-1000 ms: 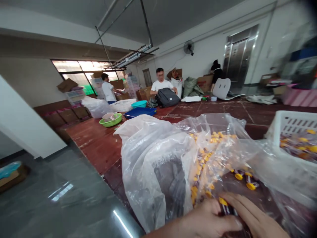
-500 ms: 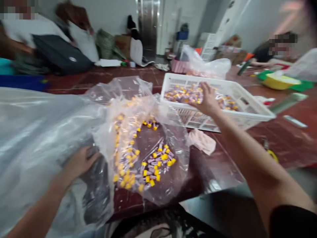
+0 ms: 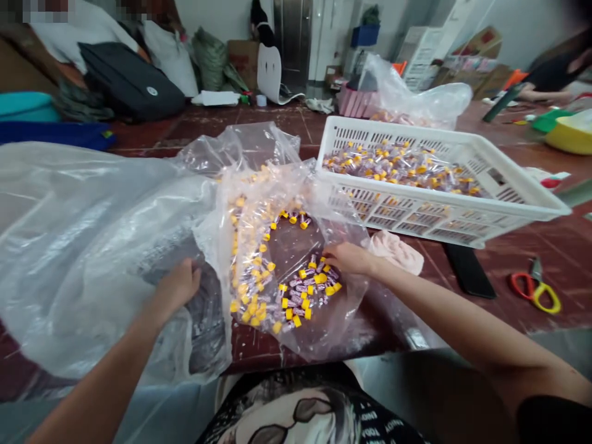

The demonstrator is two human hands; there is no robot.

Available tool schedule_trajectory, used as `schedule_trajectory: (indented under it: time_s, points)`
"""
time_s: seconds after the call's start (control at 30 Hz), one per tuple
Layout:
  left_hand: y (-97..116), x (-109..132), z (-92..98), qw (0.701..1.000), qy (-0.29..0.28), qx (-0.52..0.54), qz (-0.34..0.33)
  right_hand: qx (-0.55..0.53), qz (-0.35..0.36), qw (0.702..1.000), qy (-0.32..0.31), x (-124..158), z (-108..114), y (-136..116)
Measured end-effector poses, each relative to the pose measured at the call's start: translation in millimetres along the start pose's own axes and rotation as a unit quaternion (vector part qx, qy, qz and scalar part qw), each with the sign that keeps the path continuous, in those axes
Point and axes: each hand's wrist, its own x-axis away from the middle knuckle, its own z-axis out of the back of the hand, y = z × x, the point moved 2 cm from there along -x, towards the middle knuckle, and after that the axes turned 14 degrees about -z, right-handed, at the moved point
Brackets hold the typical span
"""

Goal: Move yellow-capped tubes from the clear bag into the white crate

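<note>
Small clear bottles with yellow caps and purplish contents (image 3: 300,295) lie in a loose pile on a clear plastic bag (image 3: 345,320) in front of me. At the pile's upper right edge, my right hand (image 3: 349,258) has its fingertips pinched together on one of the bottles. More bottles (image 3: 252,302) show under and along the crumpled plastic to the left. My left hand (image 3: 178,287) is inside the mouth of a large translucent bag (image 3: 106,246), its fingers curled in; what they hold, if anything, is hidden.
A white slotted basket (image 3: 416,209) of the same bottles stands at the back right. Near it lie a pink cloth (image 3: 398,251), a black phone-like slab (image 3: 468,271) and scissors (image 3: 535,288). A dark backpack (image 3: 132,83) rests at the far left, and co-workers sit across the table.
My right hand has come from above the basket down to the bottle pile, its fingers closing. My left hand's fingers have curled inside the large bag. The view has shifted right.
</note>
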Motion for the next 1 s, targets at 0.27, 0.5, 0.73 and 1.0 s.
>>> schedule_trajectory:
  time_s: [0.27,0.5,0.73,1.0]
  points:
    - [55,46,51.7,0.939,0.132,0.308,0.076,-0.157,0.072,0.978,0.113,2,18,-14]
    - [151,34,37.3,0.713,0.151,0.68,0.086,-0.441,0.145,0.858,0.219,21,30,-119]
    - [186,24,2.5,0.738,0.16,0.655,0.041,-0.441,0.167,0.85,0.237,31,7,-141]
    - [195,23,-19.2,0.867,0.204,0.446,-0.084,-0.545,0.072,0.823,0.146,41,-19,-126]
